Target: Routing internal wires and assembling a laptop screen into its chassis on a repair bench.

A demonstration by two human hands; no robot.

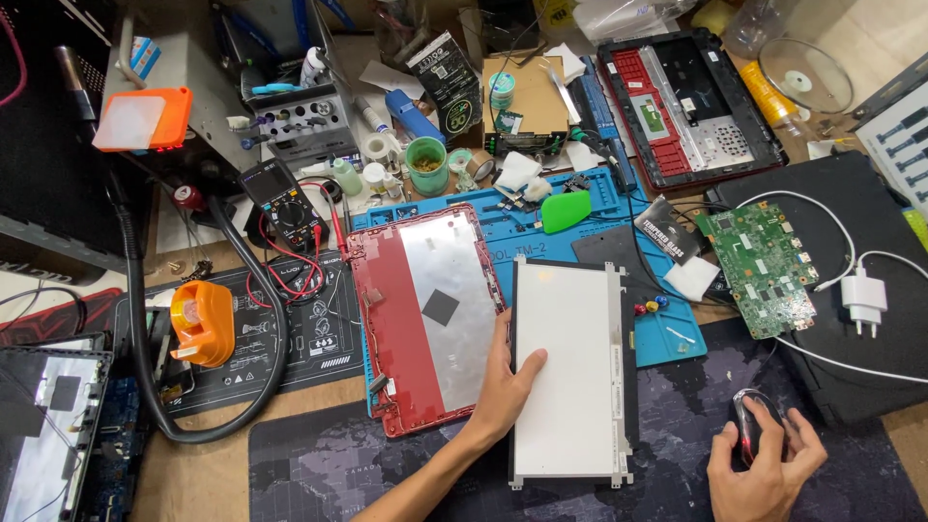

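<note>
- Presently, our left hand [505, 387] grips the left long edge of the white rectangular display panel in its thin metal frame [572, 372]; the thumb lies flat on the pale face and the other fingers wrap under the edge, so the hand is closed on the panel.
- The panel lies lengthwise toward the near edge of the workbench, its far end on the blue silicone repair mat [590, 217] and its near end on the dark map-printed desk mat [677, 435].
- Just beside the panel on its left lies the red laptop lid shell with a silver foil lining [425, 314]; the two edges are close, and we cannot tell whether they touch.
- Our right hand [766, 466] rests over the black computer mouse with a red glow [754, 425] near the front right corner of the desk mat; the fingers curve narrowly around it.
- A green circuit board [764, 266] lies on a black pad toward the right edge, a white plug charger with cable [863, 295] just beside it.
- A red-and-black laptop base shell [691, 101] sits at the far right of the workbench.
- A green plastic pry tool [565, 211] lies on the blue mat beyond the panel.
- A black multimeter with red leads [285, 203] and an orange tape dispenser [201, 324] sit toward the left edge.
</note>
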